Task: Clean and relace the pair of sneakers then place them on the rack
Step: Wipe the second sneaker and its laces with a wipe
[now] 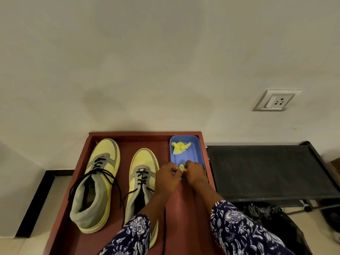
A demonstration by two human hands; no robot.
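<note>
Both hands, left hand (168, 174) and right hand (194, 172), pinch yellow cloth (182, 168) over blue tray (198, 144); probably unfolding it. Sneakers (97, 181) laced, beside tray. Step: cleaning prep. Next: wipe uppers.

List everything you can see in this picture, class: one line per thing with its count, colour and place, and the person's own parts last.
sneakers: 2, yellow and grey with loose black laces, side by side on the table
table: 1, reddish-brown, against the wall
tray: 1, blue, table's far right corner
cloth: 1 crumpled, yellow, in the tray
small cloth: 1, yellow, pinched between both hands
rack: 1, black, right of table
socket: 1, white, on wall
left hand: 1, over the tray's near end
right hand: 1, beside it
</note>
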